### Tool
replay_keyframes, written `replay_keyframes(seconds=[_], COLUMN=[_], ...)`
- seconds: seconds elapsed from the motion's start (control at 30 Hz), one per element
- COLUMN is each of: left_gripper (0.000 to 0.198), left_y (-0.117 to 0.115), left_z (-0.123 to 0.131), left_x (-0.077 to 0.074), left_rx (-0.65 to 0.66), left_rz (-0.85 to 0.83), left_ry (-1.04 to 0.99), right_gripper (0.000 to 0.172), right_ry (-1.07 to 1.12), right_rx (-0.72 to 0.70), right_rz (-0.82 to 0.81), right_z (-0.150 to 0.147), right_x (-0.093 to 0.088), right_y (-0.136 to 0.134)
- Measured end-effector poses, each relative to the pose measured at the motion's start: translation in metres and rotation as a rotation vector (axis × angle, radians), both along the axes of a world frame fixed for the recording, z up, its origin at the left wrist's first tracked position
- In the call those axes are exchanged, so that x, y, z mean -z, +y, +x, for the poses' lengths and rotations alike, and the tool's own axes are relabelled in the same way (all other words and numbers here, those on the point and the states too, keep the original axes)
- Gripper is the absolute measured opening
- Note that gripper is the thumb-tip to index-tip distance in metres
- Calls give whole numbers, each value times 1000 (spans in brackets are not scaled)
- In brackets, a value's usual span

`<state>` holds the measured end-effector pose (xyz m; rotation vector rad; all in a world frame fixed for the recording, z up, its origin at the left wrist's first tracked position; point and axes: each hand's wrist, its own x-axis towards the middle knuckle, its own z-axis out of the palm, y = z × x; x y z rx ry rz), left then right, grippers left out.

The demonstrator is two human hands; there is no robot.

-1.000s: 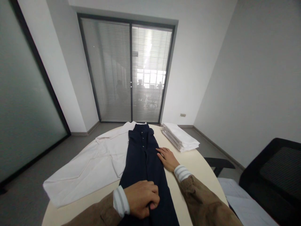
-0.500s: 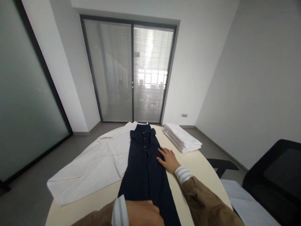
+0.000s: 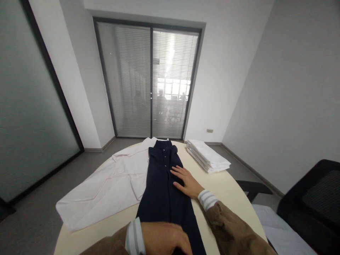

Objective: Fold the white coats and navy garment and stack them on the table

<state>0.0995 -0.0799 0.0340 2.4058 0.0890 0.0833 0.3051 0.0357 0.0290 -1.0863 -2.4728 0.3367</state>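
Note:
A navy shirt (image 3: 159, 191) with a button front lies lengthwise down the table, its collar end far from me and its sides drawn in narrow. My right hand (image 3: 187, 183) rests flat on its right half, fingers spread and pointing left toward the button line. Close to me, my left hand (image 3: 164, 235) is over the lower part of the shirt, its fingers bent downward. The bottom edge of the view cuts off those fingertips, so any grip is hidden. Left of the navy shirt and partly under it, a white shirt (image 3: 106, 191) is spread out.
A stack of folded white cloth (image 3: 207, 156) sits at the far right of the round cream table (image 3: 225, 198). To the right is a black chair (image 3: 316, 202), with pale sheets (image 3: 278, 226) on its seat. Glass doors with blinds (image 3: 148, 81) stand beyond.
My right hand has slid left from the navy shirt's right edge onto its middle. My left hand has shifted slightly right, with its fingers more arched.

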Motion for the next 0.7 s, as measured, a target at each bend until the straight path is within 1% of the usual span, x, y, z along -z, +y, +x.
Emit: replay_keyframes(seconds=[0.03, 0.07, 0.1, 0.13, 0.17, 0.2, 0.27, 0.33, 0.37, 0.4, 0.43, 0.47, 0.53, 0.57, 0.63, 0.7], left_gripper=[25, 39, 57, 71, 82, 88, 90, 79, 71, 63, 57, 56, 63, 68, 71, 74], left_y=[1, 2, 3, 3, 4, 4, 4, 6, 8, 11, 14, 18, 26, 29, 34, 36], left_z=[-5, -10, -15, -18, -21, -23, -25, -25, -25, -25, -25, -25, -26, -27, -28, -28], left_x=[-14, -24, -30, -32, -31, -28, -21, -14, -13, -11, -10, -9, -4, -2, 4, 7], left_rx=[-163, -383, -534, -663, -735, -759, -760, -777, -796, -807, -812, -805, -778, -763, -751, -752], left_rz=[72, 172, 243, 290, 308, 305, 296, 326, 353, 382, 411, 436, 457, 449, 416, 385], left_ry=[-24, -13, 48, 123, 205, 274, 308, 244, 201, 163, 132, 109, 84, 87, 107, 133], right_gripper=[59, 61, 62, 60, 56, 51, 42, 39, 39, 38, 37, 35, 34, 34, 35, 35], right_ry=[-20, -48, -77, -100, -114, -114, -69, 17, 65, 109, 141, 158, 155, 147, 130, 113], right_rx=[-25, -53, -74, -85, -87, -83, -80, -62, -24, 45, 142, 253, 449, 510, 564, 565], right_rz=[-23, -47, -70, -89, -104, -111, -113, -111, -104, -93, -79, -66, -56, -59, -72, -88], right_z=[-3, -5, -7, -9, -10, -11, -11, -10, -10, -9, -7, -5, -1, 1, 4, 6], right_x=[-1, -2, -3, -3, -4, -4, -5, -4, -3, -1, 1, 2, 5, 6, 8, 8], right_y=[-2, -4, -6, -6, -6, -3, 6, 22, 33, 45, 59, 72, 100, 113, 137, 158])
